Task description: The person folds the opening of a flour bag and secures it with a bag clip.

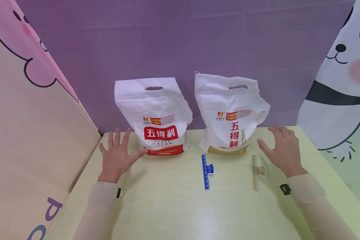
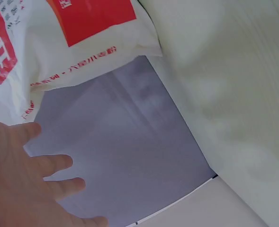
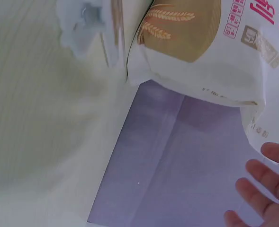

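Two white flour bags stand upright side by side at the back of the table. The left flour bag [image 1: 156, 110] has a red label and a handle slot at its top; the right flour bag [image 1: 228, 113] bears red characters and a gold base. My left hand [image 1: 116, 158] is spread beside the left bag, its thumb near the bag's lower corner. To the right of the other bag, my right hand [image 1: 283, 151] hovers with fingers apart and holds nothing. In front of the right bag lie a blue clip [image 1: 206, 172] and a gold clip [image 1: 255, 173].
A pale wooden table [image 1: 168, 206] carries everything. Behind the bags rises a purple cloth backdrop [image 1: 180, 43]. Cartoon-printed panels flank both sides, a pink and cream panel [image 1: 27, 116] at left and a panda panel [image 1: 342, 80] at right.
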`<state>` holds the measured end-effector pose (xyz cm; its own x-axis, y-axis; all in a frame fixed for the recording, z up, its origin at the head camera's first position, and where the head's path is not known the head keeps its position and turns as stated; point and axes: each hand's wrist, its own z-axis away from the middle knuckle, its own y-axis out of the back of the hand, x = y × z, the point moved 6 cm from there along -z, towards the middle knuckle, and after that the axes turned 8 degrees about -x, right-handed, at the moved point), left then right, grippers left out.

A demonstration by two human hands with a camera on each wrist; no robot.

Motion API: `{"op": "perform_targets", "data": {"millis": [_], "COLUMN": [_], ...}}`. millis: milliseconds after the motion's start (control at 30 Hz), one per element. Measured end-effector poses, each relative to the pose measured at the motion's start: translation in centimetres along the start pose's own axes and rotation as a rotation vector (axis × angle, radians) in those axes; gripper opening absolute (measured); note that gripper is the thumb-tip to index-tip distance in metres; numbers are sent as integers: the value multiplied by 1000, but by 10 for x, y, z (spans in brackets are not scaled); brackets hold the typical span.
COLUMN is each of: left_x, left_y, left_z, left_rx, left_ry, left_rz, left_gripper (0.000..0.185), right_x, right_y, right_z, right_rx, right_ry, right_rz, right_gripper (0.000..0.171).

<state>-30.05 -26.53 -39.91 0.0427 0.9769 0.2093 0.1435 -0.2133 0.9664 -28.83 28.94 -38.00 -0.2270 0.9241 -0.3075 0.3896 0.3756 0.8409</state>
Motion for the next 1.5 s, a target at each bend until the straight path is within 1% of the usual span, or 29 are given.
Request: {"op": "perform_targets", "data": {"millis": [67,200,300,367,567,700,833,1033,1167,1300,1500], "left_x": [3,12,19,24,35,45,55,67,72,77,87], "left_y": [2,7,12,15,22,27,32,39,43,46,52], "left_z": [1,5,7,9,16,19,18,17,17,15,14], "left_rx": [29,127,198,232,302,332,332,334,359,383,422], "left_ry": [-7,-36,-52,-60,-93,-112,-122,-122,-119,-102,-103], "left_rz": [14,50,92,115,161,179,210,252,294,360,448], "left_gripper": [103,94,86,82,67,55,47,43,40,38,38], "right_x": [-7,-18,-26,-31,-48,-56,-63,-75,-83,-89,-100], "right_y": [3,4,2,0,0,-2,-4,-8,-9,-9,-10], "right_z": [1,4,5,6,8,11,13,13,10,5,-2], "right_rx": [72,141,164,183,229,226,231,241,248,259,245], "right_ry": [30,64,77,92,126,118,118,135,150,160,155], "right_rz": [-41,-106,-147,-178,-264,-310,-338,-387,-420,-449,-494], "right_gripper": [49,34,27,23,14,12,11,9,8,7,7]}}
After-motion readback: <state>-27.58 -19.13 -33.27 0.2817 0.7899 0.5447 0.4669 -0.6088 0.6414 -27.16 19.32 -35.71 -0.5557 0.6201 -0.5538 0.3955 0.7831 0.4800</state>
